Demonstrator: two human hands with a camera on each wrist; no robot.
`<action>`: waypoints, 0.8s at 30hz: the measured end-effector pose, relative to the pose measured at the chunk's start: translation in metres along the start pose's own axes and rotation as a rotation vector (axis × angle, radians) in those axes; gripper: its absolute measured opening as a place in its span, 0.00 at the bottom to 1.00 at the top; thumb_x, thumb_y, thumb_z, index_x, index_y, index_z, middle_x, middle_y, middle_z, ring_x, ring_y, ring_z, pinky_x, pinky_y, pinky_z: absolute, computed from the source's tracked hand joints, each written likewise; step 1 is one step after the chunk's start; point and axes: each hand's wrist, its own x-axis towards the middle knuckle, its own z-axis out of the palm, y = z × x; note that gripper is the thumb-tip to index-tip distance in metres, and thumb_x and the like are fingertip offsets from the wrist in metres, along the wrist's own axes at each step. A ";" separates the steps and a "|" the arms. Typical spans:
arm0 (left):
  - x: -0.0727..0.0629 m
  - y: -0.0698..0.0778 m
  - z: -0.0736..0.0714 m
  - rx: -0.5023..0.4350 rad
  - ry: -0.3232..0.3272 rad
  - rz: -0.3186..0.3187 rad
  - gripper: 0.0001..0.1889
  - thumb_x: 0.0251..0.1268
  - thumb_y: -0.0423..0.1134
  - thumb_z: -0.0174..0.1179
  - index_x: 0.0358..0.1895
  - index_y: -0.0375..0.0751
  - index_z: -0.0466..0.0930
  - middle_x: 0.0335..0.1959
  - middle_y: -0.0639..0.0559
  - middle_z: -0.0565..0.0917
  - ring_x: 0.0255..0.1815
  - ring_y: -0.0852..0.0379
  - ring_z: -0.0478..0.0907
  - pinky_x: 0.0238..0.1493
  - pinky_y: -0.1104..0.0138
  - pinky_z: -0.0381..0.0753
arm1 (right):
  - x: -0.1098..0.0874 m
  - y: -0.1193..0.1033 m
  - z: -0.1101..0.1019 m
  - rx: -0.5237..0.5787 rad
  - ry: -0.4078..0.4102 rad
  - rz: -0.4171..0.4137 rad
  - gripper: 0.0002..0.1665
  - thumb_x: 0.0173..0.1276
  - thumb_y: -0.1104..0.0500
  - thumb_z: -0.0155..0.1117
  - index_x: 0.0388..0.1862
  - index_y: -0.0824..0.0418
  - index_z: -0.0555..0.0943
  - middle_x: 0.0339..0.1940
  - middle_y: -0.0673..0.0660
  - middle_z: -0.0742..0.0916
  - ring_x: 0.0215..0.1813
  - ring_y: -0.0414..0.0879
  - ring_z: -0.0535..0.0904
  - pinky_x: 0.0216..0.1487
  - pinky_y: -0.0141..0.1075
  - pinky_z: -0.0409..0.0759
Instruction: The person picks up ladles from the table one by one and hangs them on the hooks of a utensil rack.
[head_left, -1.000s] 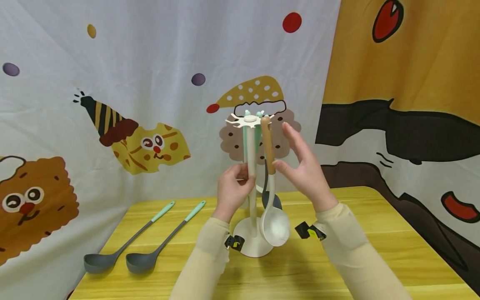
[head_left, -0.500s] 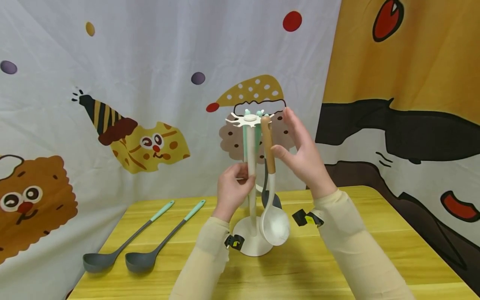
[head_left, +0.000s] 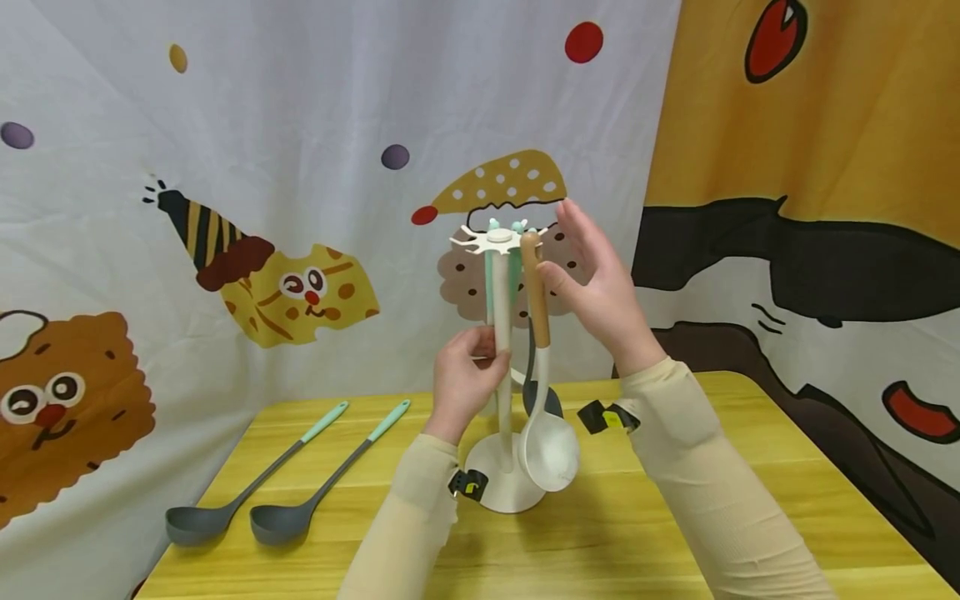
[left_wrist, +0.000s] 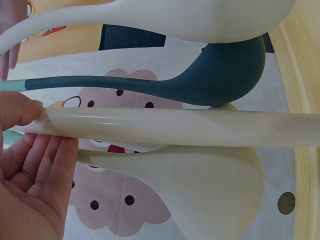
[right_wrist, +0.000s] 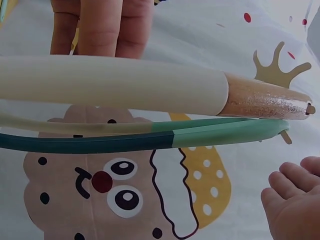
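At 9 o'clock from straight-fingered R hand, ladle's wood hdl. hangs near-vert., R nearer; L hand pinches stand pole.

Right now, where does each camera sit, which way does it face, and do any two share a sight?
Head: worn on the head, facing forward and down at the rack and table; left grip, right grip and both sleeves show.
Left wrist: on that wrist, facing the pole and hanging utensils; left grip at left, part of the right grip at top left.
Right wrist: on that wrist, facing the wooden-handled ladle; right grip lower right, left grip's fingers at top.
Shared: both wrist views show that ladle.
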 end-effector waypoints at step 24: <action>0.000 -0.002 0.000 -0.005 0.001 0.012 0.10 0.60 0.30 0.67 0.44 0.33 0.83 0.36 0.45 0.82 0.38 0.51 0.83 0.40 0.69 0.85 | 0.014 -0.001 0.015 0.105 0.080 -0.005 0.20 0.75 0.61 0.59 0.63 0.67 0.77 0.55 0.61 0.83 0.52 0.45 0.80 0.56 0.37 0.77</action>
